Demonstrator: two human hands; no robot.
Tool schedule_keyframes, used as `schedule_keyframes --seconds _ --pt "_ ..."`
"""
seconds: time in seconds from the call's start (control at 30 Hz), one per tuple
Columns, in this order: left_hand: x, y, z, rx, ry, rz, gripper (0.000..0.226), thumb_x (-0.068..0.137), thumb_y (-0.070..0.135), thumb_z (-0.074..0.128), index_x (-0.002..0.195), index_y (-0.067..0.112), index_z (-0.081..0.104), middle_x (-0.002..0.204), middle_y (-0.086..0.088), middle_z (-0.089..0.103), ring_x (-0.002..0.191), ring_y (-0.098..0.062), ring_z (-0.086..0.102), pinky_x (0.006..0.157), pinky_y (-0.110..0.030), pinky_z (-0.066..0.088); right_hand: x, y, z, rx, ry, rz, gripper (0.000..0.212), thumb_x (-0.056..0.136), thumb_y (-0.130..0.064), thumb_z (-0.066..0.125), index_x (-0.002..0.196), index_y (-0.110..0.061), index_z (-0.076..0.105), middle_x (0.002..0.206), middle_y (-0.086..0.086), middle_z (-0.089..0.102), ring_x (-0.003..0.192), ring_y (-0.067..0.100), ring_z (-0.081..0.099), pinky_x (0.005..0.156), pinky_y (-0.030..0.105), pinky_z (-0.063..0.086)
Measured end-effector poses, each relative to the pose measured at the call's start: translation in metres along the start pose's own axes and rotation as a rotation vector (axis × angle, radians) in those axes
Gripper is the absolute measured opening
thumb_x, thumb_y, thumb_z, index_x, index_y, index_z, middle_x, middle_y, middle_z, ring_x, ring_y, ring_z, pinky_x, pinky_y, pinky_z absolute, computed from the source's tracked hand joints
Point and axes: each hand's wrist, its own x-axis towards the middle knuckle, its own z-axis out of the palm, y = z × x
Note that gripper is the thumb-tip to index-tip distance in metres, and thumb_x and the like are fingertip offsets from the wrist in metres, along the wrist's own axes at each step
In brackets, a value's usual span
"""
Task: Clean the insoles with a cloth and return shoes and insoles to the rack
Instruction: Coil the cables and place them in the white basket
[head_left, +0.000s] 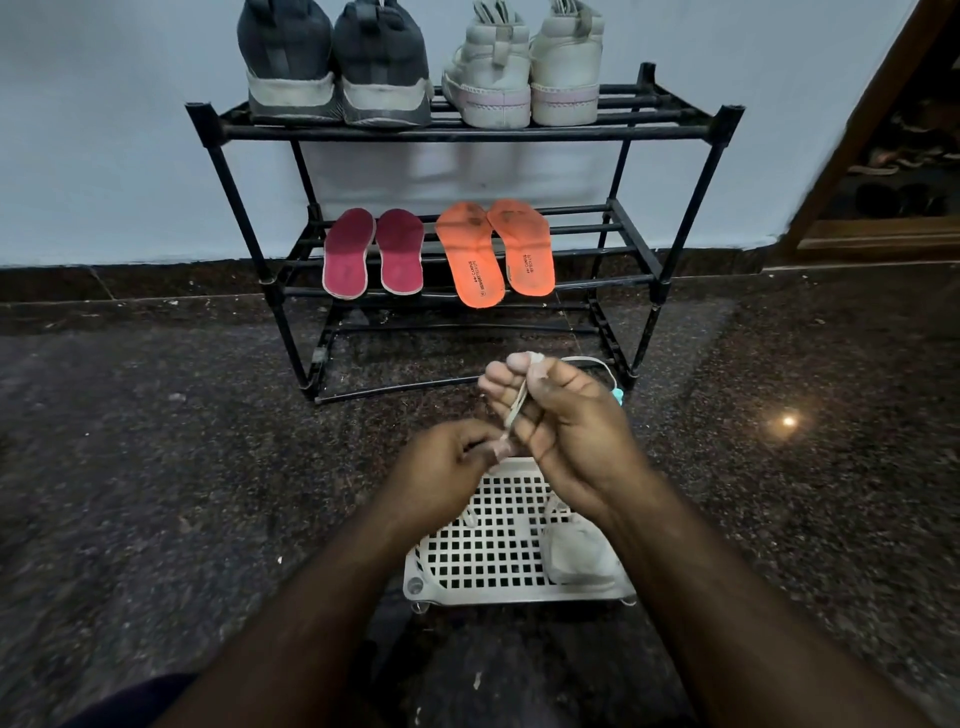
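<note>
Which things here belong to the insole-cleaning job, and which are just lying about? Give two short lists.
Part of the job:
black shoe rack
dark grey shoes
white shoes
maroon insoles
orange insoles
whitish cloth

Just lying about:
white perforated basket
whitish lace or cord, pinched by left hand and right hand
shoes in the wooden cupboard

Forearms bare, no sleeves; dark navy garment (140, 699) at bottom-left.
</note>
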Motion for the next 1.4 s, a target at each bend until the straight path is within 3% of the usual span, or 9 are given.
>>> schedule_keyframes --seconds 0.13,0.23,0.47,0.67,0.77,0.87,0.97,1.17,1.4 --pt "-0.003 0.009 0.000 0.116 -0.035 0.077 0.016 0.097 0.038 0.060 0.096 0.029 0.073 0.088 0.011 0.072 0.082 -0.005 0.066 0.078 -0.044 0.056 0.005 0.009 -0.016 -0.876 0.144 -0.264 0.019 0.102 -0.016 0.049 0.096 -0.026 0.064 0.103 -0.002 0.073 0.101 0.010 0.068 0.092 0.042 0.055" --pt "-0.002 0.010 -0.010 0.128 0.030 0.124 0.012 0.096 0.030 0.063 0.095 0.031 0.075 0.090 0.018 0.070 0.086 0.003 0.062 0.079 -0.035 0.055 0.005 0.014 -0.025 -1.369 0.076 -0.099 0.018 0.100 -0.022 0.050 0.087 -0.021 0.062 0.091 -0.001 0.071 0.086 0.016 0.066 0.082 0.040 0.054" --pt "0.002 0.001 -0.021 -0.085 0.203 0.075 0.016 0.093 0.019 0.066 0.085 0.031 0.073 0.086 0.013 0.073 0.081 -0.005 0.067 0.075 -0.038 0.056 -0.006 0.005 -0.014 -0.583 -0.163 0.460 0.029 0.104 -0.012 0.039 0.101 -0.005 0.067 0.076 0.007 0.066 0.072 0.021 0.065 0.072 0.030 0.052" --pt "0.001 -0.004 -0.007 -0.054 0.104 0.017 0.018 0.097 0.020 0.061 0.092 0.033 0.073 0.088 0.013 0.074 0.084 -0.015 0.070 0.080 -0.051 0.057 -0.007 -0.002 0.001 -0.008 -0.135 0.191 0.021 0.098 -0.007 0.045 0.106 0.002 0.063 0.085 0.015 0.069 0.082 0.026 0.070 0.089 0.038 0.055" --pt "-0.001 0.000 0.002 0.041 -0.026 0.036 0.013 0.097 0.032 0.061 0.095 0.031 0.074 0.088 0.014 0.073 0.084 -0.007 0.068 0.081 -0.044 0.056 0.001 0.005 -0.002 -0.157 0.014 -0.040 0.021 0.102 -0.008 0.043 0.106 -0.004 0.063 0.097 0.010 0.073 0.097 0.023 0.071 0.087 0.035 0.058" --pt "-0.001 0.004 0.001 0.106 -0.046 0.097 0.013 0.097 0.034 0.063 0.097 0.030 0.075 0.090 0.018 0.071 0.085 0.003 0.064 0.079 -0.032 0.054 0.007 0.012 -0.018 -0.803 0.152 -0.239 0.018 0.102 -0.016 0.048 0.103 -0.014 0.066 0.102 0.001 0.073 0.100 0.013 0.069 0.089 0.039 0.055" --pt "-0.001 0.007 -0.008 0.129 0.045 0.139 0.010 0.094 0.028 0.067 0.095 0.033 0.076 0.091 0.022 0.070 0.087 0.005 0.063 0.077 -0.028 0.053 0.007 0.016 -0.028 -1.364 0.106 -0.123 0.017 0.099 -0.020 0.051 0.093 -0.016 0.066 0.090 -0.001 0.071 0.084 0.016 0.067 0.080 0.038 0.055" --pt "0.004 -0.001 -0.015 -0.066 0.178 0.095 0.017 0.090 0.015 0.070 0.084 0.031 0.075 0.087 0.013 0.074 0.084 -0.007 0.069 0.078 -0.041 0.057 -0.004 0.007 -0.017 -0.693 -0.097 0.437 0.027 0.102 -0.009 0.040 0.096 -0.006 0.066 0.074 0.007 0.066 0.068 0.020 0.064 0.066 0.027 0.051" --pt "0.005 -0.006 -0.008 -0.160 0.172 0.050 0.021 0.097 0.012 0.062 0.095 0.028 0.076 0.092 0.010 0.075 0.088 -0.012 0.071 0.081 -0.044 0.058 -0.007 -0.005 -0.008 -0.123 -0.196 0.368 0.028 0.101 -0.011 0.041 0.104 0.002 0.066 0.082 0.015 0.068 0.077 0.028 0.069 0.089 0.042 0.054"
